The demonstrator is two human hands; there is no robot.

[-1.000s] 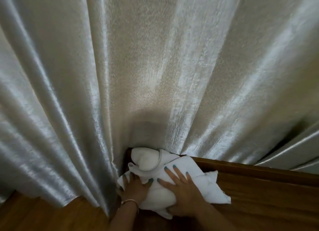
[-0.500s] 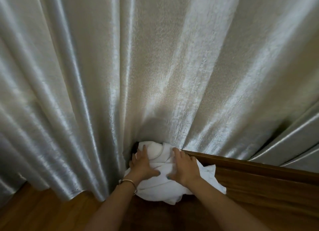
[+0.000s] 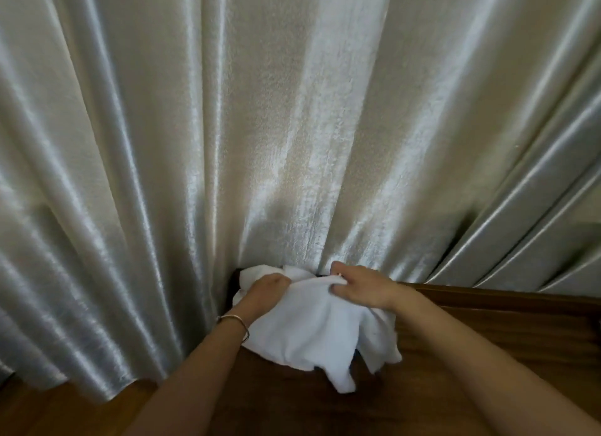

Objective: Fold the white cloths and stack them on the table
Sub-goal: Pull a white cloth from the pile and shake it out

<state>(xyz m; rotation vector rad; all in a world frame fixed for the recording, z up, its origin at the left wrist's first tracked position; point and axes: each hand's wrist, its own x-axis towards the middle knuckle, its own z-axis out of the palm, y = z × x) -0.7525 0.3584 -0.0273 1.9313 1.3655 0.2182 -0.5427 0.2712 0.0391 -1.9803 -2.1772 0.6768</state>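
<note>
While both hands worked at the far edge of the table (image 3: 487, 354), the white cloth (image 3: 309, 331) lay bunched at about 6 o'clock in the view, its upper part pressed against the foot of the curtain (image 3: 292, 126). Left hand (image 3: 265, 292): fingers curled together into the cloth's upper left fold, gripping it; fingertips hidden in the fabric. Right hand (image 3: 361, 287): thumb and curled fingers pinched the cloth's top edge at roughly 1 o'clock from the cloth's centre, knuckles just beside the curtain. Fabric between the two hands was drawn into a ridge. Lower part of the cloth spread loose over the wood, with a ragged flap trailing toward 5 o'clock. Whether more than one cloth made up the bundle could not be told. A thin bracelet (image 3: 235, 323) sat on the left wrist, touching the cloth's left edge. Table: dark brown wood, raised rim running off toward 3 o'clock. Curtain: pale, shiny, in deep folds, filling the view from 9 through 12 to 3 o'clock and hanging past the table's left side.
</note>
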